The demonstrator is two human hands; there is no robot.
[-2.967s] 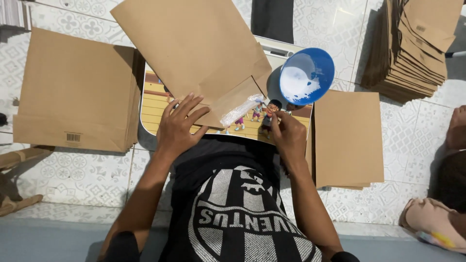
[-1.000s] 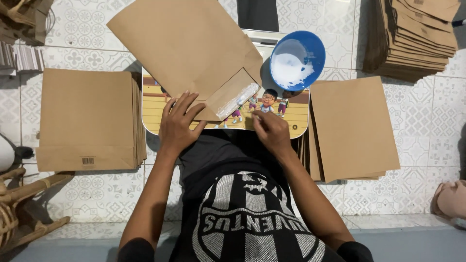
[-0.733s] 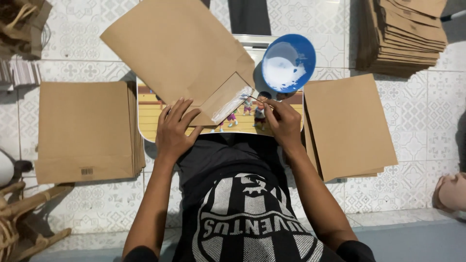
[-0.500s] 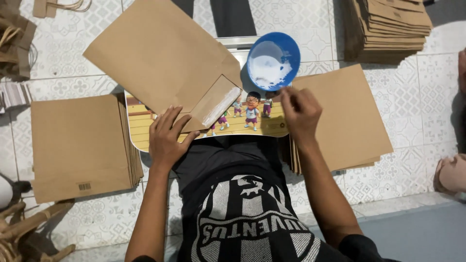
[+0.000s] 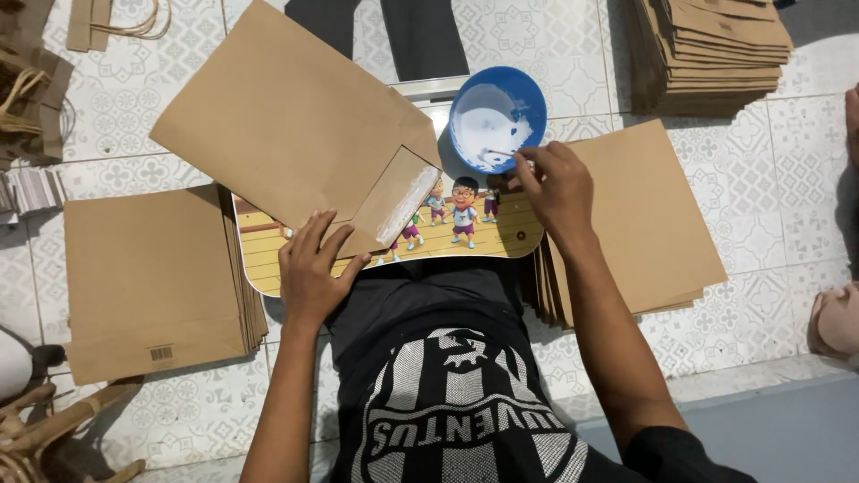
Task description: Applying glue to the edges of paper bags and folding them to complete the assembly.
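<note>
My left hand (image 5: 313, 273) lies flat, fingers spread and gripping nothing, pressing down the lower corner of a large brown kraft-paper bag (image 5: 286, 121) that slants across a small lap board printed with cartoon children (image 5: 465, 234). The bag's folded bottom flap (image 5: 396, 197) is turned up just beside my fingertips and shows a pale, glossy smear along it. My right hand (image 5: 555, 188) reaches to the near rim of a round blue plastic bowl holding white paste (image 5: 497, 116); my fingertips are pinched together on something thin and pale that pokes into the paste, though it is too small for me to tell what it is. The bowl sits on the tiled floor (image 5: 761, 206) at the board's far right corner, touching the bag's edge. A stack of flat brown bags (image 5: 148, 286) lies on my left, another stack (image 5: 649, 215) under my right forearm, and a taller pile of folded brown paper (image 5: 716, 49) sits farther off to the right. Twisted paper handles (image 5: 36, 438) lie at lower left
</note>
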